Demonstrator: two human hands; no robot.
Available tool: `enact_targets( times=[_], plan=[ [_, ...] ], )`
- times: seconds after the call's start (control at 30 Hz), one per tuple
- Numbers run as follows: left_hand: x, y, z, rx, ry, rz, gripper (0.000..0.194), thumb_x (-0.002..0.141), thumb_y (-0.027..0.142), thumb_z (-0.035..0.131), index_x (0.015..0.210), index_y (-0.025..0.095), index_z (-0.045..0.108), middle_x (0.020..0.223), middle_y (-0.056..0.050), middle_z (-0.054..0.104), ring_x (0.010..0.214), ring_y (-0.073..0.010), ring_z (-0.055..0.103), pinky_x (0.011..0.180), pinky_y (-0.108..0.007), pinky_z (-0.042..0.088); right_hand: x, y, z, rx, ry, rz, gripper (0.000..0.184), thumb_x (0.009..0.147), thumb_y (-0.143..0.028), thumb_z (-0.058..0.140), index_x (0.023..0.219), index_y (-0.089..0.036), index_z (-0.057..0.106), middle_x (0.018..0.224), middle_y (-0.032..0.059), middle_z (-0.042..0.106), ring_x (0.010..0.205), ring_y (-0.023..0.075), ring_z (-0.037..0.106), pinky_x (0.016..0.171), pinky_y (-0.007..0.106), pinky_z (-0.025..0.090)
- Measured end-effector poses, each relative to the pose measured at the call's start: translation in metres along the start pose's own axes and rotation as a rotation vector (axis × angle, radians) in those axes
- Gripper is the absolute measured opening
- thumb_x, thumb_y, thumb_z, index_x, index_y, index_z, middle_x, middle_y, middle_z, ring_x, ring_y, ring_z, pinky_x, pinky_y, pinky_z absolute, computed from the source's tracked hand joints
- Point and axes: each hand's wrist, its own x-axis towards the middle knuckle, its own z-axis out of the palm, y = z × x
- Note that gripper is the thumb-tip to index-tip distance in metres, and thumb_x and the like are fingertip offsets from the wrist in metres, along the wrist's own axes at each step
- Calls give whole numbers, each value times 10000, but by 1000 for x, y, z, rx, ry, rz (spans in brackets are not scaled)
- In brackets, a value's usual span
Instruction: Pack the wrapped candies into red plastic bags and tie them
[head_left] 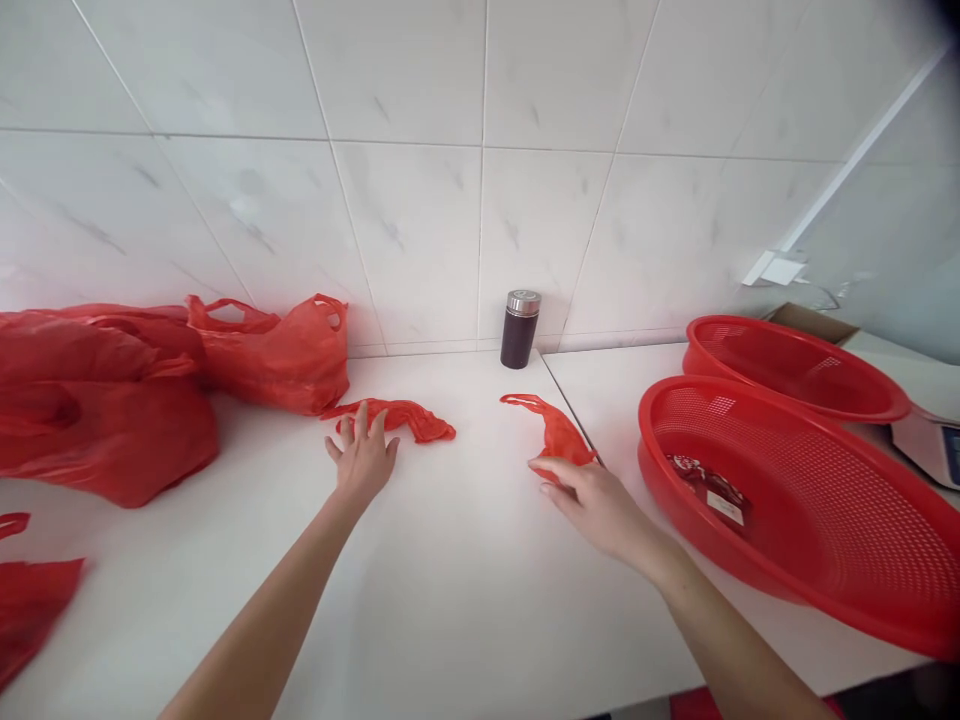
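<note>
Two bare hands at a white table (450, 570), each at a thin red bag. The left hand (365, 460) is released, its fingers spread over the near side of the left bag (424, 420); whether the fingertips touch the film, I cannot tell from where I stand. The right hand (600, 500) lies at the near end of the right bag (564, 438), index finger and thumb almost together with red film beside them; a firm grasp cannot be confirmed.

The step in hand appears to be the handling of these two bags, one per hand. A next move, judged by the loose film, calls for a light pinch at the handles or mouth, where the layers part most readily.

Left bag: limp, crumpled lengthwise into a narrow strip, lying just in front of the full bags (274, 360). Right bag: flattened and creased, wider toward the hand, tapering to a handle loop at its far end; it lies beside the table seam, nearer the baskets (862, 545). Both seem to hold nothing. A dark flask (519, 338) stands upright behind them, near the wall (409, 210).
</note>
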Motion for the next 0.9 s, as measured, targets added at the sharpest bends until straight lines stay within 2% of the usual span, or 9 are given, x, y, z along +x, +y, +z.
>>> enact_targets(
  times=[0.07,0.17,0.23,0.33,0.5,0.7,0.77,0.83,0.9],
  plan=[
    [-3,25,-14,-47,29,83,501,936,386,366,1392,182,404,1571,-179,222,1440,-410,127,1080,-690,124,0,-13,10,39,-22,-82,326,928,-281,443,1194,-287,632,880,20,703,814,208,619,763,341,475],
    [-21,63,-25,-148,-60,308,480,917,460,442,1367,295,427,1555,-62,295,1421,-251,271,1133,-438,282,-5,-29,26,88,-95,-190,275,915,-235,483,1121,-296,654,899,6,697,867,199,589,791,329,466],
    [-39,79,-19,-204,-165,417,476,865,440,553,1325,349,474,1539,-20,329,1371,-211,371,1052,-347,406,-12,-37,31,109,-142,-252,233,913,-221,498,1055,-299,666,889,-4,691,887,193,571,807,322,456],
    [-64,85,7,-240,-274,456,460,789,282,637,1240,351,572,1508,-25,392,1337,-260,419,996,-399,455,-25,-45,31,94,-214,-302,196,916,-219,501,982,-289,671,803,-6,666,834,186,556,770,305,447],
    [-67,65,32,-246,-248,316,265,781,104,489,900,260,668,1158,-47,669,1188,-275,530,1024,-465,378,-45,-35,9,64,-288,-252,236,901,-229,499,1043,-317,666,716,-7,628,714,180,563,702,293,442],
    [-54,55,-9,-276,-185,45,251,731,109,447,894,254,572,860,-45,644,923,-278,596,909,-484,403,-52,-9,-29,-63,-247,-54,225,908,-312,483,933,-338,705,725,29,612,771,225,590,675,327,464],
    [-57,62,-23,-356,-251,-7,272,727,129,446,944,267,535,756,-7,610,708,-219,596,717,-373,471,-48,-15,-35,-100,-117,-85,225,902,-340,500,857,-312,719,815,51,630,835,241,594,764,380,473],
    [-62,71,-34,-457,-331,-51,294,721,136,437,969,282,497,646,39,547,528,-168,521,522,-282,426,-42,-30,-32,-55,57,-126,231,916,-350,489,908,-293,712,945,68,634,885,237,597,816,396,476],
    [-69,81,-40,-558,-397,-78,293,706,129,432,950,288,467,597,62,492,469,-143,465,438,-242,366,-34,-48,-18,63,91,-204,236,943,-312,451,971,-278,683,974,60,637,873,206,607,788,354,494]
  ],
)
